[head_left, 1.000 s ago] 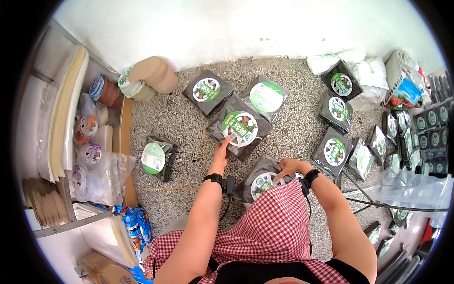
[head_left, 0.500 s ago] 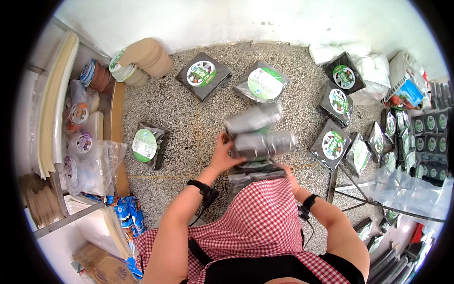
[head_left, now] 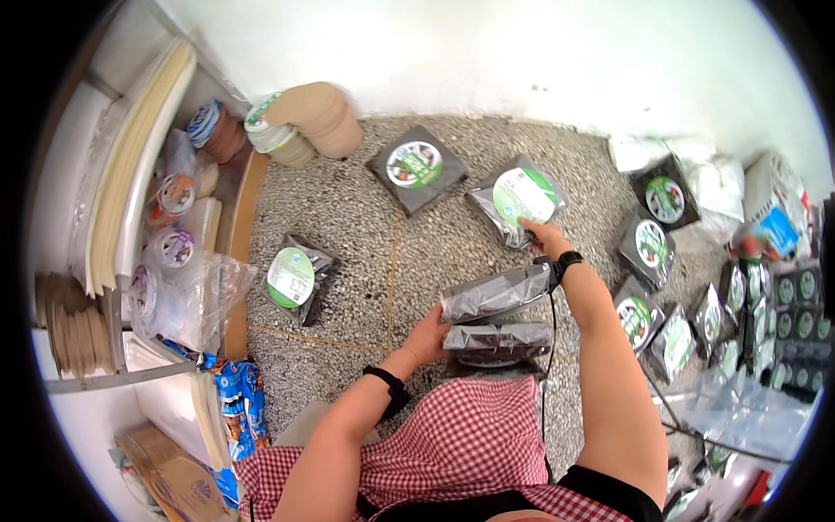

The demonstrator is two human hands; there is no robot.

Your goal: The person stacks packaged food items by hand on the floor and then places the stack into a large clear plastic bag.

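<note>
My right hand (head_left: 546,237) reaches far forward, fingers closed at the near corner of a flat black square package (head_left: 524,193) in clear wrap with a round green-and-white label. My left hand (head_left: 427,336) is at the left ends of two similar packages standing on edge in front of my apron: a farther, tilted package (head_left: 497,294) and a nearer package (head_left: 497,337). The left fingers curl partly out of sight at the farther one's end. Another labelled package (head_left: 416,170) lies at the back, and one more package (head_left: 298,277) lies to the left.
Stacks of round cards (head_left: 313,117) stand at the back left beside a shelf (head_left: 239,252) with bagged labels. Along the right are several more black packages (head_left: 648,248), white plastic bags (head_left: 720,187) and a rack of packs (head_left: 796,322). A cable (head_left: 548,348) hangs from my right wristband.
My right hand has left the near packages and reached forward to the labelled package at the back. My left hand stays beside the packages on edge. The whole view has shifted.
</note>
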